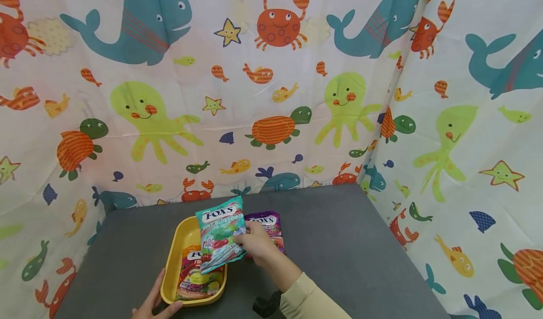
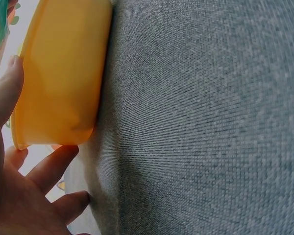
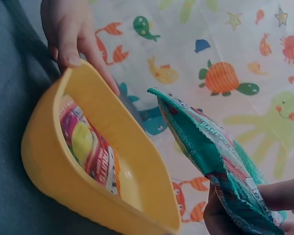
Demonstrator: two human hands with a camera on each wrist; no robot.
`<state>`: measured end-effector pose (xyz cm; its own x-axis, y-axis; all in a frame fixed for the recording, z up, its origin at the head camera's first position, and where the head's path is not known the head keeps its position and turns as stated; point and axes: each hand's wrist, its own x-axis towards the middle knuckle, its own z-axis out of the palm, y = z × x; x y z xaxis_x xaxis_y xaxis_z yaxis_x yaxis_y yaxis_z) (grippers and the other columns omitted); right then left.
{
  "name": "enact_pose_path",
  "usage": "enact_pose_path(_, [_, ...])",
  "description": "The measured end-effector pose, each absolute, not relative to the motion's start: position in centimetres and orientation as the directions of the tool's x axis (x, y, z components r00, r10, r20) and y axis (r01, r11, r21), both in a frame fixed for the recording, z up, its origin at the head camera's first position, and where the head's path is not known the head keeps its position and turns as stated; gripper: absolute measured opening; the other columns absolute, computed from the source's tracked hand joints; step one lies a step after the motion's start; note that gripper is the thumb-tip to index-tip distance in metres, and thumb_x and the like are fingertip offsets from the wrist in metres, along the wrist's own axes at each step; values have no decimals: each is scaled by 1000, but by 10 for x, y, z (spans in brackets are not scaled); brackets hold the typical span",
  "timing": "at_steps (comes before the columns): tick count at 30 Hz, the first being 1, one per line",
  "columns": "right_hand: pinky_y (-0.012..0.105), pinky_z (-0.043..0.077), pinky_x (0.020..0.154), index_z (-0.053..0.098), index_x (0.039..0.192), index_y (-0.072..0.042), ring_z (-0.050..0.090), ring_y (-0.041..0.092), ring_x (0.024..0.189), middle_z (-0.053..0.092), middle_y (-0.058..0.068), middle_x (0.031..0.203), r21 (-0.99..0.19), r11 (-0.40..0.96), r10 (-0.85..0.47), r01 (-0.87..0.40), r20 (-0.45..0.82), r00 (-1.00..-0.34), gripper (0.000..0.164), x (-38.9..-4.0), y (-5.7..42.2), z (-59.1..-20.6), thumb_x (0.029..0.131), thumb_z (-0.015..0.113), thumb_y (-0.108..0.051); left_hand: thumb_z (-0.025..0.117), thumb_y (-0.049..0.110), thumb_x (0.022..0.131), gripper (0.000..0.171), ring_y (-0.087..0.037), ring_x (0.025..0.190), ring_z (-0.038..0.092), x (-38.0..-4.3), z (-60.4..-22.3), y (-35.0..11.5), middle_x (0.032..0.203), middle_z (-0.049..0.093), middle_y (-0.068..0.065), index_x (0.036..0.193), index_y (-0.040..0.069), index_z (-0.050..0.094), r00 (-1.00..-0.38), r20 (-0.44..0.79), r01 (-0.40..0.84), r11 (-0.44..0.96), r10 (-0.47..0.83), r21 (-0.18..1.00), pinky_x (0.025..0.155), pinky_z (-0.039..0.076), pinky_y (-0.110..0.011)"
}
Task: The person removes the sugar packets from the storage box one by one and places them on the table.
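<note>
My right hand [image 1: 256, 240] pinches a teal Fox's Mint Blossoms candy bag [image 1: 221, 232] by its right edge, thumb in front. The bag is held tilted over the yellow plastic tub [image 1: 169, 267], apart from it in the right wrist view [image 3: 206, 137]. Inside the tub lies a red and orange Fox's fruit candy bag [image 1: 199, 276], partly covered by the teal one in the head view. My left hand [image 1: 152, 305] rests on the tub's near left corner, thumb at the rim and fairly straight fingers spread along the outer wall [image 2: 63, 73].
Behind my right hand lies a purple Fox's candy bag [image 1: 271, 222], with another reddish packet edge [image 1: 278, 243] below it. A black object [image 1: 267, 305] shows by the right sleeve. Sea-animal curtains [image 1: 271, 97] hang around the grey table [image 1: 331, 243].
</note>
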<state>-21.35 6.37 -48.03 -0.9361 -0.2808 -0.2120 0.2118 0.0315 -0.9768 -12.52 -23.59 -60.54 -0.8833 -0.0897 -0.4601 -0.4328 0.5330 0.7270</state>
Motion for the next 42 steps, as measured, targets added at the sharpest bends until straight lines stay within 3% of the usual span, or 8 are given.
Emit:
enact_pose_path(14, [36,59,77,54,124,5,71,23,87,70,18,105,-979,-43,-289,200,-179,-941,33,-226,103,-469,94,56,-7,67,68,72,123,-54,137,8,-124,-605,-235,144,38,-21,152,19,-12,-877,-467,-446,556,-113,702,84,-11,-84])
enact_pose_path(27, [35,58,77,50,131,4,69,20,90,67,17,112,-973,-43,-204,226,-213,-956,37,-240,145,-477,96,53,-9,67,65,74,122,-54,137,7,-122,-598,-233,146,33,-23,152,18,-14,-880,-467,-438,529,-86,727,81,-14,-85])
enact_pose_path(42, [31,58,69,56,123,6,68,17,79,69,17,101,-972,-18,-56,233,-232,-971,34,-257,189,-498,93,55,-8,67,65,74,121,-54,137,7,-123,-603,-235,145,36,-22,152,20,-13,-883,-460,-434,539,-95,721,82,-13,-85])
